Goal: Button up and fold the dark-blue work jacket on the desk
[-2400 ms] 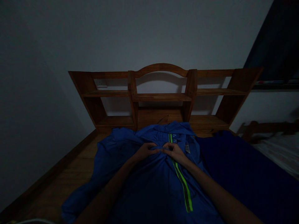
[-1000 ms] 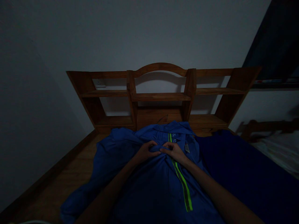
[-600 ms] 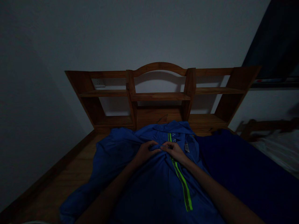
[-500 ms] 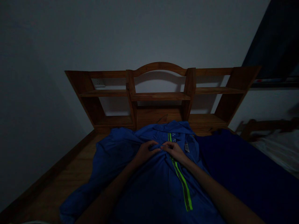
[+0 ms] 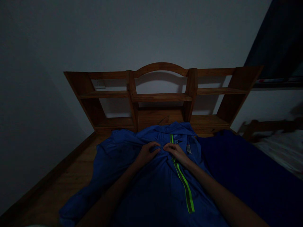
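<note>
A blue jacket (image 5: 146, 192) lies spread and wrinkled in the middle of the head view. Down its right side runs a yellow-green and dark stripe (image 5: 186, 187), and a small white label (image 5: 188, 149) shows near the collar. My left hand (image 5: 148, 152) pinches the fabric near the upper middle, thumb and fingers curved together. Close beside it, my right hand (image 5: 176, 151) pinches the same cloth just left of the stripe. Folds spread out from between the fingertips. Whether a button or another small fastener is between them is too dark to make out.
Behind the jacket stands a wooden headboard with shelves (image 5: 163, 97) against a pale wall. A dark blue cloth (image 5: 243, 170) lies to the right. Wooden boards (image 5: 78, 170) show at the left. Farther right are a wooden rail (image 5: 272, 126) and whitish bedding (image 5: 284, 151).
My two hands stay almost in place on the jacket, with their fingertips slightly farther apart. The whole view has shifted very slightly.
</note>
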### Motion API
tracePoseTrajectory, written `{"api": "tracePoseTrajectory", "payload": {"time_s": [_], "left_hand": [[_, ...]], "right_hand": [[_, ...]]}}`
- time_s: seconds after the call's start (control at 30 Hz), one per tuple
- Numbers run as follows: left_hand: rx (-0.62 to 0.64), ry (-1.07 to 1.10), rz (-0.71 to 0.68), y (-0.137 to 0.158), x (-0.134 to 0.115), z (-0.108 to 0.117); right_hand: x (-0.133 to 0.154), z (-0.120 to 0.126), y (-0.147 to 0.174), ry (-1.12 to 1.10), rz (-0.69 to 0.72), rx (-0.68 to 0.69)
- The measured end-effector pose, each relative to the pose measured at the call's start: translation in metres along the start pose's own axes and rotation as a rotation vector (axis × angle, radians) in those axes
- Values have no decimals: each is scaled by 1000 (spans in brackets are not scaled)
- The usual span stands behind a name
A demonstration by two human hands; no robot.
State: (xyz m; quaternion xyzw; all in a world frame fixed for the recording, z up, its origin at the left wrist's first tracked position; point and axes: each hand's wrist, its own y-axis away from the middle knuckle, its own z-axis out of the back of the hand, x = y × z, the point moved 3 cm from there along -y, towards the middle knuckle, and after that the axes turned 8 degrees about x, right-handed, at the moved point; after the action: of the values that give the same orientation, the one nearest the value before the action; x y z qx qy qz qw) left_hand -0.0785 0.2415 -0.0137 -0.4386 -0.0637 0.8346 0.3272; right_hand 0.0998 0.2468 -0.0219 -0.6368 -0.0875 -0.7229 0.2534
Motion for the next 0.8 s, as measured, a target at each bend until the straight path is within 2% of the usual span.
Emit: {"api": "tracePoseTrajectory", "payload": {"time_s": [0.2, 0.5, 0.67, 0.8], "left_hand": [[9, -6, 23, -1, 4, -1], [23, -39, 35, 0, -6, -3], [0, -209, -7, 2, -7, -5], [36, -430, 21, -1, -7, -1]], "right_hand": [[-10, 0, -2, 7, -22, 6], [-8, -3, -1, 206, 42, -27], [-10, -5, -2, 333, 74, -27], [-1, 1, 0, 512, 88, -74]]}}
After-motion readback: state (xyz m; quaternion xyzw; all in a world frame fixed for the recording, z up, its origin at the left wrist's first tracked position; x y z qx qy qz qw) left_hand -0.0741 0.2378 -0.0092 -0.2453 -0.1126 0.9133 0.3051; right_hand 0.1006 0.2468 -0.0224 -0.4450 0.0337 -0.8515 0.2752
